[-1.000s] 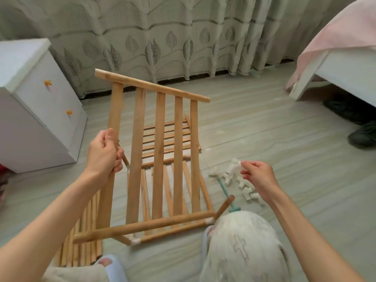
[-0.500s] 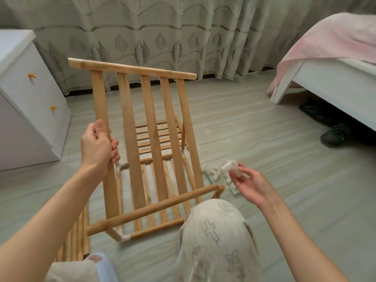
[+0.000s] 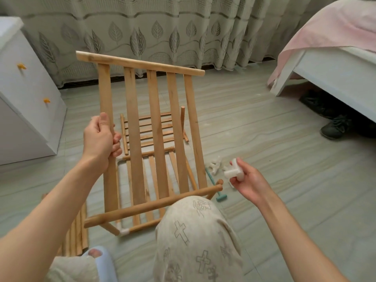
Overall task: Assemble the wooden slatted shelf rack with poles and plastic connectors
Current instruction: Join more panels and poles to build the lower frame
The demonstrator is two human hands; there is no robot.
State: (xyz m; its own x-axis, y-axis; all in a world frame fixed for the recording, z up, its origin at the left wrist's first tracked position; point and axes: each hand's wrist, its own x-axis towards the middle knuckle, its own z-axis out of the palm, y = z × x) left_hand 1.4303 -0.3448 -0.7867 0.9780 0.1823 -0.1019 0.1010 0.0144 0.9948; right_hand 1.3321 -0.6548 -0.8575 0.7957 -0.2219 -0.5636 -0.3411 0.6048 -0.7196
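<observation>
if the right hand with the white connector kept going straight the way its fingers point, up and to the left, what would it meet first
Probably the slatted panel that the left hand holds upright: the right hand, pinching the white connector, points toward its rightmost slat. Depth is unclear, so it might pass in front of the slat instead.

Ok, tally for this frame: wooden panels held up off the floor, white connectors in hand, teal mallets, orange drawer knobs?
slatted panel, gripped by the left hand: 1
white connector, in the right hand fingers: 1
teal mallet: 1
orange drawer knobs: 2
Total: 5
</observation>
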